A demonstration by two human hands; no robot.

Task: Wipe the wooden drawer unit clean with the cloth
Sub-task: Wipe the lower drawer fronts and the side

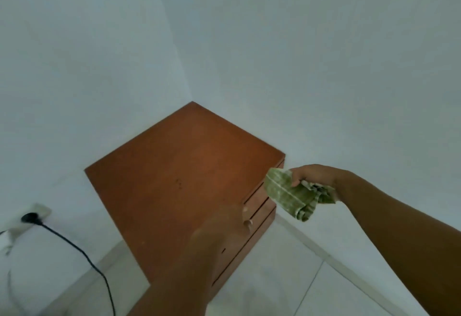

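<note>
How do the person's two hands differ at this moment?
The right hand is sharp and closed on the green cloth, held off the drawer unit's front right corner. The left hand is motion-blurred, holds nothing visible, and lies over the unit's front edge. Both reach toward the unit.

A pale tiled floor [287,288] carries a brown wooden drawer unit [179,178], which stands in the corner where two white walls [299,53] meet. At about eight o'clock from the unit, a black cable [82,253] runs down from a plug [30,216] in a wall socket [41,210] toward the floor.
</note>
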